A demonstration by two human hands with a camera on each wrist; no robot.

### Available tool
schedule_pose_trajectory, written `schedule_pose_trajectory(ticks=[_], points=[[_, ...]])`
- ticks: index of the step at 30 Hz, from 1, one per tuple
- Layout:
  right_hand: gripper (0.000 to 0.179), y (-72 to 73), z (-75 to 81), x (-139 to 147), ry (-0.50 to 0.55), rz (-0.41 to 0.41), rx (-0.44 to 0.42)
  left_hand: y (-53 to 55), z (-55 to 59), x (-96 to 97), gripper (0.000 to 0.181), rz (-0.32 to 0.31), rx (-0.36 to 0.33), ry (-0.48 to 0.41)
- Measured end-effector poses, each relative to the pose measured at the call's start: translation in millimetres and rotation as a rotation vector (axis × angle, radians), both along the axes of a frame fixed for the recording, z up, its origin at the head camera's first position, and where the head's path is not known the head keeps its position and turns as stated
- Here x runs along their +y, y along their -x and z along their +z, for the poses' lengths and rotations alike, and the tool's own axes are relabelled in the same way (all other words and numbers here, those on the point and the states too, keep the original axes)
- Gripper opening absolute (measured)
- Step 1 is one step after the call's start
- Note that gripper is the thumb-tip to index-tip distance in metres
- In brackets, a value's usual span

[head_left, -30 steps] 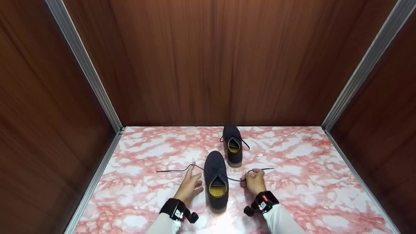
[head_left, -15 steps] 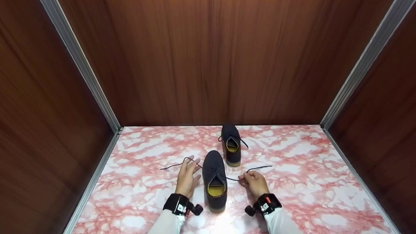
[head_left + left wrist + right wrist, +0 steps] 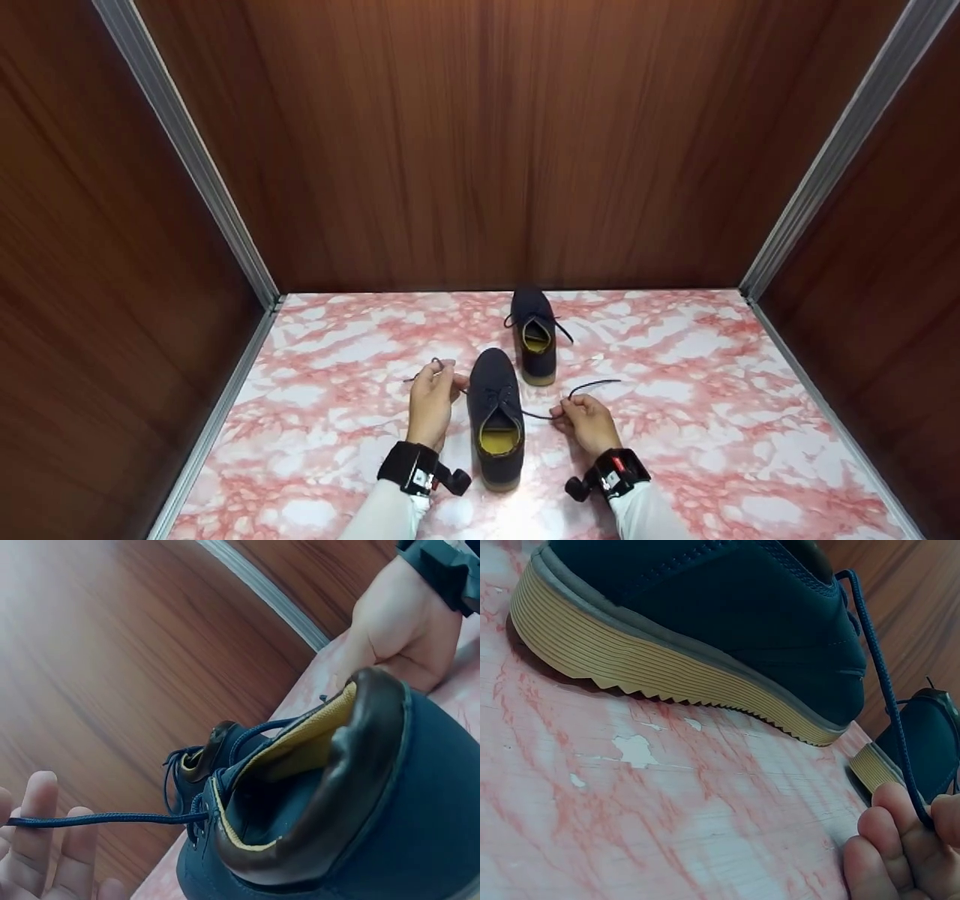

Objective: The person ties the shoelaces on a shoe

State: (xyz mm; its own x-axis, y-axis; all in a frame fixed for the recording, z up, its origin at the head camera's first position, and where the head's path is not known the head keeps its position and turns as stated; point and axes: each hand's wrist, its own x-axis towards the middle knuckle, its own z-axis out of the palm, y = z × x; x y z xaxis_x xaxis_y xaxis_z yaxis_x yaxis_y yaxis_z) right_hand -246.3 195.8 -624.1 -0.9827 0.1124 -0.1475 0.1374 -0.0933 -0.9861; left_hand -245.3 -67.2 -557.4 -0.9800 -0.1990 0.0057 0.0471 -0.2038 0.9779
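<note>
A dark navy shoe (image 3: 491, 371) with a yellow lining stands on the table, toe pointing away, between my two hands. My left hand (image 3: 430, 409) pinches one end of its shoelace (image 3: 120, 819) between thumb and index finger, off the shoe's left side; the lace is stretched nearly straight from the eyelets in the left wrist view. On the other side my right hand (image 3: 592, 424) grips the other lace end (image 3: 889, 690) with thumb and fingers, the free tip trailing to the right. The shoe's sole (image 3: 667, 682) rests flat on the table.
A matching shoe (image 3: 538, 364) with its lace tied stands just beyond, slightly right, close to the back wall. Brown wood-grain walls (image 3: 480, 150) with grey metal corner strips (image 3: 202, 172) enclose the red-and-white marbled tabletop (image 3: 697, 450) on three sides.
My left hand's fingers have gone from spread under the lace to closing on it, and its loose end has drawn in toward the hand. The right hand keeps its grip, hardly moving.
</note>
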Motion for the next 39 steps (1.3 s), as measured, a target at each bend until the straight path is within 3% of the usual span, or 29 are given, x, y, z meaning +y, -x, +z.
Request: schedule_pose_trajectory(ticks=[5, 14, 20, 26, 29, 34, 36, 39], points=[[0.016, -0.9, 1.4, 0, -0.005, -0.011, -0.017, -0.1, 4.2, 1.4, 0.024, -0.003, 0.018, 0.104], [0.021, -2.9, 13.7, 6, -0.141, -0.039, -0.039, 4.9, 8.2, 0.9, 0.020, -0.021, 0.038, 0.273], [0.023, -5.6, 35.4, 10, -0.178, -0.098, -0.025, 7.2, 20.9, -2.2, 0.019, -0.080, 0.079, 0.367], [0.019, -6.0, 61.6, 11, -0.119, -0.122, 0.071, 9.3, 35.6, 9.8, 0.019, -0.118, 0.168, 0.607], [0.017, -6.4, 70.2, 9, -0.119, -0.138, 0.114, 9.4, 40.5, 21.3, 0.019, -0.204, 0.260, 0.726], [0.016, -8.5, 76.5, 5, -0.144, -0.149, 0.163, 6.8, 41.2, 35.9, 0.019, -0.426, 0.428, 0.906], [0.016, -8.8, 76.6, 5, -0.156, -0.143, 0.170, 6.1, 38.3, 37.4, 0.016, -0.482, 0.443, 0.962], [0.016, -9.6, 75.5, 5, -0.174, -0.130, 0.173, 6.7, 31.7, 35.2, 0.013, -0.503, 0.406, 1.009]])
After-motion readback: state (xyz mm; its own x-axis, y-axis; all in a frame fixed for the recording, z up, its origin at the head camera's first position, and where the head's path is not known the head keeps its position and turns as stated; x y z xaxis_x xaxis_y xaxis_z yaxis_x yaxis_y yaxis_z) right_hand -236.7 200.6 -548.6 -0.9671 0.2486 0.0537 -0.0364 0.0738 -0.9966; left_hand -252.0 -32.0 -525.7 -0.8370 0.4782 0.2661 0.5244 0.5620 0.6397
